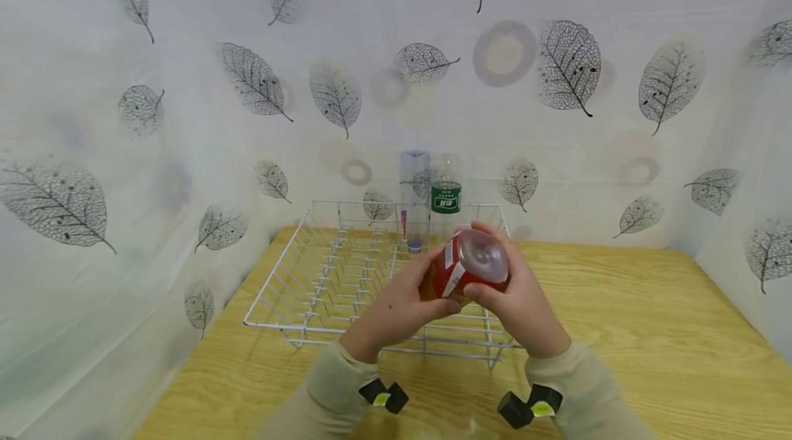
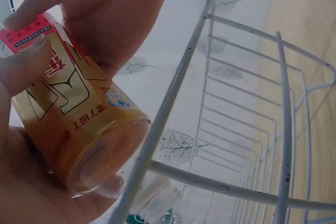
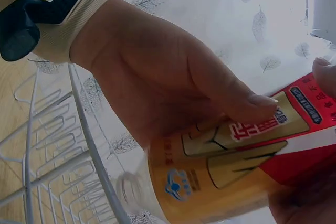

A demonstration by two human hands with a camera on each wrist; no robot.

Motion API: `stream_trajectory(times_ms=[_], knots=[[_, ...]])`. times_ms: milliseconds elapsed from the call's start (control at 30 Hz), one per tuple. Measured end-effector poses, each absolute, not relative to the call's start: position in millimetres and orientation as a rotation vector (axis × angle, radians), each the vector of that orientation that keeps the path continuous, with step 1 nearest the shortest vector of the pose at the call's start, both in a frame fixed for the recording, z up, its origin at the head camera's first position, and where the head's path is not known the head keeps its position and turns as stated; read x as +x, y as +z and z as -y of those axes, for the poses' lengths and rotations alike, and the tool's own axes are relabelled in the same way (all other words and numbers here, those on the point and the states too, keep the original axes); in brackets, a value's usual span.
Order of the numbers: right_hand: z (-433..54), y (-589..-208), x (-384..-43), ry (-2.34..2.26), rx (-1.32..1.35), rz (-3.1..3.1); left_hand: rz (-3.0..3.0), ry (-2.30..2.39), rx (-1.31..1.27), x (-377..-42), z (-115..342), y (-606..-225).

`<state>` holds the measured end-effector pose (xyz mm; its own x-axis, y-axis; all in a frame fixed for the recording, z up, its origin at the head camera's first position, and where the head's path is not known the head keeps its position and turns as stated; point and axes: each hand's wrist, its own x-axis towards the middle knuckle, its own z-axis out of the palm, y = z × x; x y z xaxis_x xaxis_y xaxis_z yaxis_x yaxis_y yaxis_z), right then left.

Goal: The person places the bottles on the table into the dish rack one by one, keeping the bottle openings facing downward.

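Note:
Both hands hold one bottle (image 1: 465, 267) with a red label and amber liquid, tipped so its round clear end faces me, over the front of a white wire rack (image 1: 322, 268). My left hand (image 1: 402, 302) grips it from the left and my right hand (image 1: 520, 295) from the right. In the left wrist view the bottle (image 2: 79, 124) lies in the left hand (image 2: 26, 192), with the right hand (image 2: 110, 9) behind it. The right wrist view shows the left hand (image 3: 157, 87) with its thumb across the bottle (image 3: 226, 171), and the right hand (image 3: 326, 74) at the frame's edge.
A tall clear container (image 1: 413, 199) and a green-labelled bottle (image 1: 445, 196) stand at the rack's back edge. The rack sits on a wooden table (image 1: 650, 330). Leaf-patterned sheeting (image 1: 185, 117) walls in the back and both sides.

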<state>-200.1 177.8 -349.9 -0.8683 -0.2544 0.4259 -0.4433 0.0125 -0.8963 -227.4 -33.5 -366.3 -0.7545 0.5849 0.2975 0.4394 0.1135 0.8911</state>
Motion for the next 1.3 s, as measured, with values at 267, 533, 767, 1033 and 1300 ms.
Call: stream_trajectory(times_ms=[267,533,767,1033,1300], knots=[[-174,-351,-196,1.891,0.707,2.102,-2.368,1.6,1.081,-226,29,-367],[-178,-351,-197,1.805,0.729,2.13,-2.535,1.447,1.128,-225,29,-366],[-183,-351,-200,1.732,0.71,2.172,-2.724,1.262,1.176,-228,46,-366],[-197,-346,-204,1.749,0.641,2.184,-2.87,1.072,0.933,-235,83,-365],[-202,-346,-205,1.761,0.625,2.187,-2.998,0.888,0.73,-243,132,-371]])
